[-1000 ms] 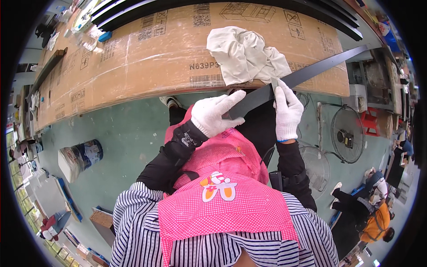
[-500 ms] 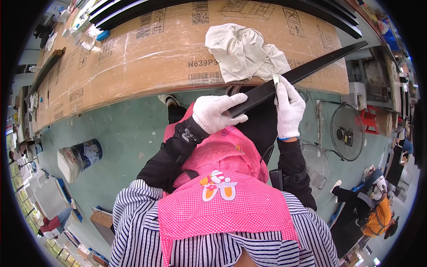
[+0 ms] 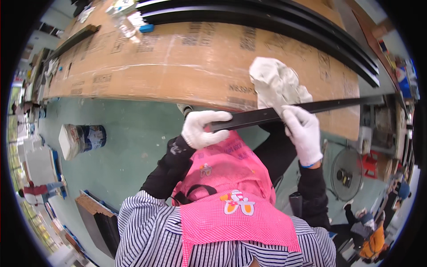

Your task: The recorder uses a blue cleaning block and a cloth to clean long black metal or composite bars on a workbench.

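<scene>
My left hand [image 3: 204,129], in a white knit glove, grips the near end of a long black bar [image 3: 249,119] between thumb and fingers. The bar runs off to the right, across the table's front edge. My right hand [image 3: 304,133], gloved too, is closed in a pinch over the bar's upper face. A small pale flat piece [image 3: 279,110] shows at its fingertips; its exact kind is unclear. Just beyond the bar, a crumpled off-white cloth [image 3: 278,80] lies on the cardboard-covered table [image 3: 178,75].
More long black bars [image 3: 258,15] lie along the table's far side, beside a small blue block [image 3: 146,28] and a clear bottle [image 3: 126,27]. A bucket [image 3: 84,139] rests on the green floor at left. At right are a fan [image 3: 346,173] and people [image 3: 373,240].
The bar has swung from a steep slant to nearly level. Both hands stay on it, the right one lower in view. The view has shifted, so the table appears turned.
</scene>
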`<state>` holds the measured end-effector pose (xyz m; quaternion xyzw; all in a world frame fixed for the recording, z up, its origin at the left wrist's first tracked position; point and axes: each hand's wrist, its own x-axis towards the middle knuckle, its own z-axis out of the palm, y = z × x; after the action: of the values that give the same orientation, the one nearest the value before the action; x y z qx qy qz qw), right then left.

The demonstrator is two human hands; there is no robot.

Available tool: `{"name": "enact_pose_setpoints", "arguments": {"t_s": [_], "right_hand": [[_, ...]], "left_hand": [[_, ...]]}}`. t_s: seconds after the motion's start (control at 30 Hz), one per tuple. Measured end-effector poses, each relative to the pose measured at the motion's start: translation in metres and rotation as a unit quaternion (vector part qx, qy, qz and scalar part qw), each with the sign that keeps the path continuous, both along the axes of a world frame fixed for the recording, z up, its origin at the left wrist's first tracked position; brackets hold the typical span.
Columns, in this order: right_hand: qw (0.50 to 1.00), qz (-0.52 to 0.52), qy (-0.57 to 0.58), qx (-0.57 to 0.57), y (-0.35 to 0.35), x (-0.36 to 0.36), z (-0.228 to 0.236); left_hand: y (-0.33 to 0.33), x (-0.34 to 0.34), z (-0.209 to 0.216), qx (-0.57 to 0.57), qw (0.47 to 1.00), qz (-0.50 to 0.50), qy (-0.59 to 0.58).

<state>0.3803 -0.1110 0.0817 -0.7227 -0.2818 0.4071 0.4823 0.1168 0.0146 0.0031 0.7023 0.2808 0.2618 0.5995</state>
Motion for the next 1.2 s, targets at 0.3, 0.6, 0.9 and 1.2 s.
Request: {"name": "enact_pose_setpoints", "arguments": {"t_s": [0.3,0.6,0.9,1.2], "right_hand": [[0.884,0.281,-0.373,0.009,0.226,-0.004,-0.003],[0.73,0.366,-0.547,0.185,0.444,-0.122,-0.036],[0.71,0.35,-0.557,0.252,0.481,-0.192,-0.071],[0.897,0.427,0.048,0.109,0.363,-0.133,-0.001]], "left_hand": [[0.049,-0.097,-0.073,-0.258,0.884,0.195,-0.336],[0.085,-0.068,-0.04,-0.376,0.827,0.231,-0.349],[0.114,-0.07,-0.041,-0.261,0.888,0.12,-0.36],[0.114,-0.03,-0.052,-0.406,0.731,0.142,-0.53]]}}
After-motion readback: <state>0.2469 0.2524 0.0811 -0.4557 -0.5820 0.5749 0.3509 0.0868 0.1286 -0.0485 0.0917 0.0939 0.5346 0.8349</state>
